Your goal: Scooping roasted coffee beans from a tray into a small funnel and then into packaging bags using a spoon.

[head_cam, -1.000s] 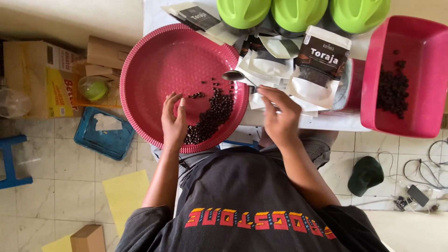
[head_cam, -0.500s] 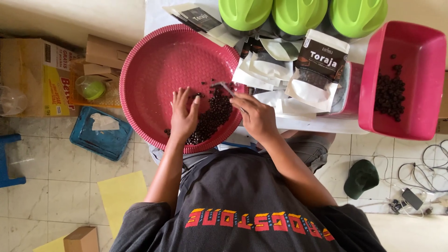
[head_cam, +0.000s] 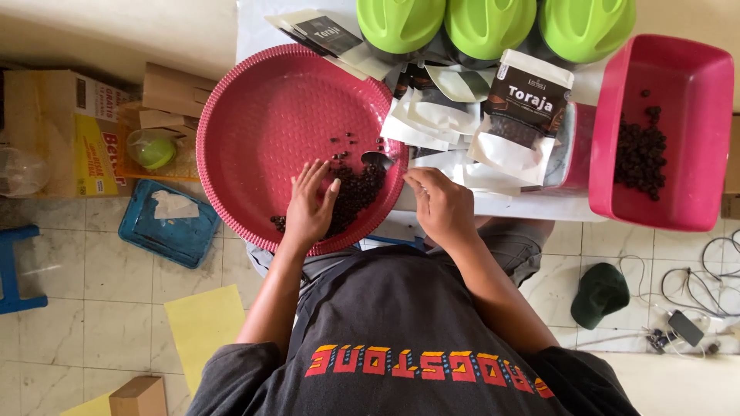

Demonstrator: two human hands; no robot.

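Observation:
A round pink tray (head_cam: 262, 115) rests tilted at the white table's edge, with a heap of dark coffee beans (head_cam: 356, 194) at its lower rim. My left hand (head_cam: 308, 206) lies flat in the tray, fingers spread, touching the beans. My right hand (head_cam: 443, 204) is closed on the handle of a metal spoon (head_cam: 378, 160). The spoon's bowl hovers over the beans at the tray's right rim.
A rectangular pink bin (head_cam: 678, 146) with more beans stands at right. White and black pouches (head_cam: 524, 115) and three green lids (head_cam: 489, 27) crowd the table's middle. On the floor: a blue tray (head_cam: 169, 223), cardboard boxes (head_cam: 69, 131), a green cap (head_cam: 600, 293), cables (head_cam: 694, 308).
My right hand has brought the spoon from the pouches down to the beans at the tray's right rim. My left hand has slid right along the bean heap.

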